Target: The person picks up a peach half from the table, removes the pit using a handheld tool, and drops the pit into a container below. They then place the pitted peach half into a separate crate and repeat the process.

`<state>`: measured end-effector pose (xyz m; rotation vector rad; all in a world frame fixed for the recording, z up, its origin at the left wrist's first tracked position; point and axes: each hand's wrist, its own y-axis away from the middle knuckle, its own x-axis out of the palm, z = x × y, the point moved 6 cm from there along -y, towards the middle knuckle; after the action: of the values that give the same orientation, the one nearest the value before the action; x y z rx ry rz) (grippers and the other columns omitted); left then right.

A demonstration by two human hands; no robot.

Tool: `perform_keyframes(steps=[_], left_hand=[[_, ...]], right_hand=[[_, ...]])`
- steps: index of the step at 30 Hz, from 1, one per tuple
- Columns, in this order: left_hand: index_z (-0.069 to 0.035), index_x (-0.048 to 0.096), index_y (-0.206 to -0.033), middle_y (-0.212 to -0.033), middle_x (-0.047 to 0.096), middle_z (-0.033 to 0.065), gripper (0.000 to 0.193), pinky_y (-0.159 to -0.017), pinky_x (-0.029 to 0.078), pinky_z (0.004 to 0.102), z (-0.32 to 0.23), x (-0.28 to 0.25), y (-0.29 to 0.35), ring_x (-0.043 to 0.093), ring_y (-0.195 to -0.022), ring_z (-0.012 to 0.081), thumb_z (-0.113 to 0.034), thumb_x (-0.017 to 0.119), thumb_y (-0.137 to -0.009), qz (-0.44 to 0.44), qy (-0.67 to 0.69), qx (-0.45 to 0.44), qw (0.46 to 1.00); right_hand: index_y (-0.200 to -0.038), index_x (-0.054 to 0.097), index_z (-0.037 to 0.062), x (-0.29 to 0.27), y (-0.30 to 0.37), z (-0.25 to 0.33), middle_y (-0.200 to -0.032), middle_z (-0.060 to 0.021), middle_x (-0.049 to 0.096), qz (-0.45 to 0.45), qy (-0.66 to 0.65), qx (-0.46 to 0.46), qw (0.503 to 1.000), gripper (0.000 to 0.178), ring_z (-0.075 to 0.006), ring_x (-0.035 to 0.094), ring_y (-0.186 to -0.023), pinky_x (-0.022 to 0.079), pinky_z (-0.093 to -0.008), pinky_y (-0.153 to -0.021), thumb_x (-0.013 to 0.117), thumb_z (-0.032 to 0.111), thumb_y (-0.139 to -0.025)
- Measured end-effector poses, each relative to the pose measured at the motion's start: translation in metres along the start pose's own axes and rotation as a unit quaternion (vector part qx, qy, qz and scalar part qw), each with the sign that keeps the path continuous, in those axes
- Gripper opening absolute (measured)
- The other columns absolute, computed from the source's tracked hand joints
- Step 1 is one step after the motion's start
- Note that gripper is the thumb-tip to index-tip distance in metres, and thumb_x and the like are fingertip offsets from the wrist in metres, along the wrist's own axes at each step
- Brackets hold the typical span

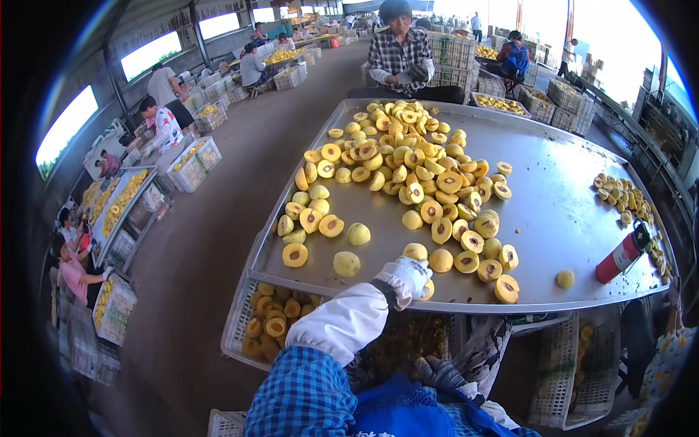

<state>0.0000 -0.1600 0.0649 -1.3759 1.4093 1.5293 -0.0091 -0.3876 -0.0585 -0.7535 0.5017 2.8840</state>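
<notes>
A pile of halved yellow peaches (415,156) covers the left and middle of a metal table (553,189), many with the brown pit side up. At the table's near edge is my left hand (408,278), in a white glove. Its fingers are curled down around a peach half (427,290) that is partly hidden under them. Another peach (415,251) lies just beyond the fingertips. Low in front of my body, below the table edge, my right hand (442,374) wears a dark grey glove. Its fingers look closed, and what they hold is hidden in shadow.
Under the table's left corner stands a crate of peach halves (273,320). A red bottle (622,253) stands at the right beside a smaller peach pile (622,195). Across the table sits a person in a checked shirt (400,54). More crates (575,364) stand below right.
</notes>
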Motion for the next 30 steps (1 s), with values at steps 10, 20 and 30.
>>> perform_keyframes(steps=[10, 20, 30], left_hand=[[-0.011, 0.047, -0.124, -0.122, 0.056, 0.0165, 0.049, -0.089, 0.047, 0.0422, 0.0, 0.01, -0.015, 0.058, -0.109, 0.0324, -0.025, 0.065, -0.081, 0.036, 0.32, -0.074, 0.944], [-0.004, 0.063, -0.099, -0.084, 0.067, 0.0106, 0.046, -0.048, 0.048, 0.0276, 0.017, -0.005, 0.024, 0.064, -0.064, 0.0223, -0.048, 0.057, -0.087, -0.218, 0.871, -0.082, 0.432], [0.0, 0.056, -0.114, -0.098, 0.063, 0.0185, 0.06, -0.076, 0.053, 0.0392, -0.014, 0.026, 0.04, 0.062, -0.088, 0.0283, -0.054, 0.036, -0.094, -0.243, 0.889, 0.0, 0.388]], right_hand=[[-0.105, 0.062, 0.0026, -0.013, 0.007, 0.021, -0.089, -0.0255, 0.065, -0.04, -0.025, -0.006, 0.999, 0.038, -0.0435, 0.062, -0.089, 0.048, -0.0475, -0.077, 0.047, 0.036, -0.096], [-0.122, 0.051, 0.0011, -0.092, 0.002, 0.095, -0.103, -0.0239, 0.061, -0.129, -0.093, -0.138, 0.978, 0.033, -0.0416, 0.059, -0.096, 0.048, -0.0446, -0.078, 0.05, 0.013, -0.091], [-0.106, 0.058, 0.0062, -0.109, -0.014, 0.13, -0.086, -0.0188, 0.06, -0.275, 0.068, -0.212, 0.935, 0.023, -0.0375, 0.06, -0.068, 0.046, -0.0467, -0.057, 0.047, 0.024, -0.096]])
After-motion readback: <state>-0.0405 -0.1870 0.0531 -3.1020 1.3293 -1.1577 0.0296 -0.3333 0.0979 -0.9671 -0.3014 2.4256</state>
